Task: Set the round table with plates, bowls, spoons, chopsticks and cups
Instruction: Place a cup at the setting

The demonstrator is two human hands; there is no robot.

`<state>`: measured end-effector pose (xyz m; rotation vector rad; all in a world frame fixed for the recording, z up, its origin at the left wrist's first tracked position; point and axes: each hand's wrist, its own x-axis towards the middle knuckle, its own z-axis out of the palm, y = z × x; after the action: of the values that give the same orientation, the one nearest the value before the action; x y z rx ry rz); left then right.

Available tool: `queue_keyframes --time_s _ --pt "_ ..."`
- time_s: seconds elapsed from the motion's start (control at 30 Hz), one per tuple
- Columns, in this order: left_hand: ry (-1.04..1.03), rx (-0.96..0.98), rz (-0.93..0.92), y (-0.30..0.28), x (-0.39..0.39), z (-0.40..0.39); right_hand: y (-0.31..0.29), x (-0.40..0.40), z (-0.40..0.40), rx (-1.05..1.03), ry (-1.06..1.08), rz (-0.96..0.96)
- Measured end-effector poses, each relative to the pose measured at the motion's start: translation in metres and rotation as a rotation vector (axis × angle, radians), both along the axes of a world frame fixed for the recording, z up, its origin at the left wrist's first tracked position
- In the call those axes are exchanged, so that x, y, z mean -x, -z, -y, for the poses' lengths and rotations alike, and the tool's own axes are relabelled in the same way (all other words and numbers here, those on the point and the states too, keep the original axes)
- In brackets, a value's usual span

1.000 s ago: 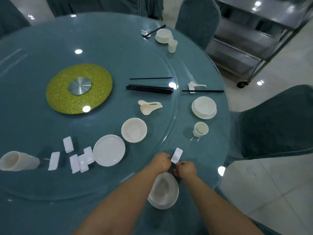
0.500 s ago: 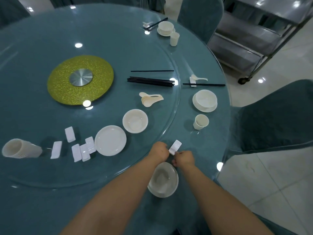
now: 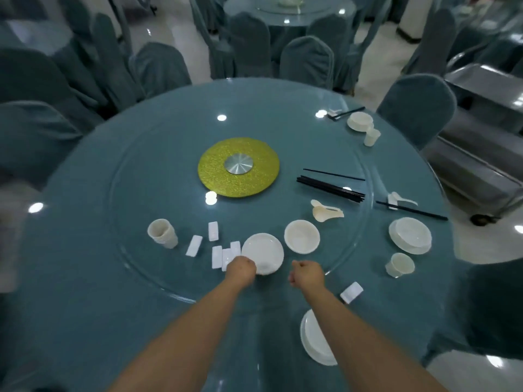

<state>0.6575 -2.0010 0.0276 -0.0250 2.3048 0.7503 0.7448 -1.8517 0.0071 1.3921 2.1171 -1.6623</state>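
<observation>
I see a round teal glass-topped table (image 3: 113, 264) carrying a glass turntable with a yellow glittery disc (image 3: 238, 167) at its centre. Along its right edge lie white plates with bowls (image 3: 410, 235), cream cups (image 3: 399, 265) and black chopsticks (image 3: 411, 211).

Bowl (image 3: 301, 236) right of plate (image 3: 262, 253)

Two bare forearms — no sleeves, watch or rings visible — ending in bare hands.
</observation>
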Motion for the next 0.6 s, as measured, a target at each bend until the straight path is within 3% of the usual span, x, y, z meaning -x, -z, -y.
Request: queue_keyframes --time_s 0.13,0.37,0.6 --pt "-0.255 -0.064 -0.032 -0.01 0.037 0.066 -0.007 0.039 0.053 -0.03 -0.149 0.01" --pt "-0.512 -0.001 -0.166 -0.015 0.096 0.17 -0.02 0.116 0.147 0.053 -0.355 -0.031" --pt "-0.569 0.046 -0.285 -0.005 0.157 0.208 -0.015 0.168 0.183 0.058 -0.439 -0.051"
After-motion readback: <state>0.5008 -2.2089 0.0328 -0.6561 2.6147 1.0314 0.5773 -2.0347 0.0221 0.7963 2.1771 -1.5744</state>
